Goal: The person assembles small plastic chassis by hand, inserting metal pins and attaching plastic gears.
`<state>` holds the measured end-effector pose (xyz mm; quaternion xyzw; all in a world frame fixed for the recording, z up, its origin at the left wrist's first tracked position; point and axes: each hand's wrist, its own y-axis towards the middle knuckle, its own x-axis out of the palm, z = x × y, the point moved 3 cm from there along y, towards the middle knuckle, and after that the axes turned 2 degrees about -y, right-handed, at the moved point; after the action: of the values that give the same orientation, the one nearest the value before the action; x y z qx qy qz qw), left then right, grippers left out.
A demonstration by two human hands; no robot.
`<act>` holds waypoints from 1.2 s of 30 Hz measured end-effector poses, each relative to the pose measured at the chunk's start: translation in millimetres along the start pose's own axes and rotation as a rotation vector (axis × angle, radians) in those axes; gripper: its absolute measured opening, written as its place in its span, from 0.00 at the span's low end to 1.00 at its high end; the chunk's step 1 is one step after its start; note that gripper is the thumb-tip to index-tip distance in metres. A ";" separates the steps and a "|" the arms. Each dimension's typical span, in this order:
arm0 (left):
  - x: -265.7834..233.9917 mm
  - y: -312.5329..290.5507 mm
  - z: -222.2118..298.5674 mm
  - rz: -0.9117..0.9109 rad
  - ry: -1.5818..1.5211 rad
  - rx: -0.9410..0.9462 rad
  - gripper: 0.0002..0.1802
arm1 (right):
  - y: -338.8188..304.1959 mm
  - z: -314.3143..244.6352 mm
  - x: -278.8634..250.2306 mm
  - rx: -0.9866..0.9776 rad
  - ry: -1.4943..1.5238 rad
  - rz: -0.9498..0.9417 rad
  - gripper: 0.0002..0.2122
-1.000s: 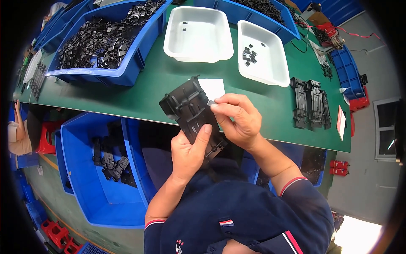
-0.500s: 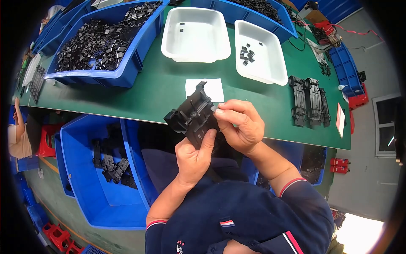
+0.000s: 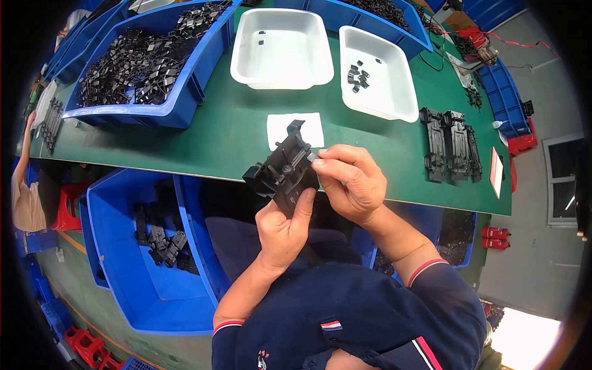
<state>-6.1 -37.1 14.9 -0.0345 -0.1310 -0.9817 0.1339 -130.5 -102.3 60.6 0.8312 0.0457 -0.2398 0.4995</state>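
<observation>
A black moulded plastic part [image 3: 288, 161] is held up over the near edge of the green table. My left hand [image 3: 283, 227] grips its lower end, the thumb lying along its face. My right hand [image 3: 353, 180] is closed in a pinch at the part's upper right side. Between its thumb and forefinger sits a small dark plastic piece [image 3: 312, 157], touching or very near the black part; I cannot tell if it is seated. Behind the part lies a white paper sheet [image 3: 295, 127], partly covered by it.
Two white trays [image 3: 280, 79] with small black pieces stand beyond. A blue bin of black clips [image 3: 179, 105] is at far left; more black moulded parts [image 3: 435, 145] lie at right. Below the table edge is a blue crate [image 3: 139, 302]. Another person's arm [image 3: 26, 148] shows far left.
The black part has tilted slightly and shifted a little to the right in my left hand. My right hand's pinch stays nearly in place. The other person's arm at far left has reached up.
</observation>
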 end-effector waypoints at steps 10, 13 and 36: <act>0.8 0.4 0.4 -0.027 0.061 0.001 0.08 | -1.1 2.9 -0.1 -0.025 -0.037 0.011 0.14; 0.6 0.2 -1.4 -0.039 0.062 0.000 0.08 | -2.6 4.0 0.3 -0.021 -0.044 0.010 0.14; -21.5 32.0 -45.2 0.046 -0.379 -0.388 0.11 | 51.5 58.5 10.9 0.362 0.051 -0.144 0.09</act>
<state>21.8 -73.4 -22.9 -0.2456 0.0378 -0.9611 0.1202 -125.3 -179.5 74.8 0.9078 0.0738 -0.2584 0.3220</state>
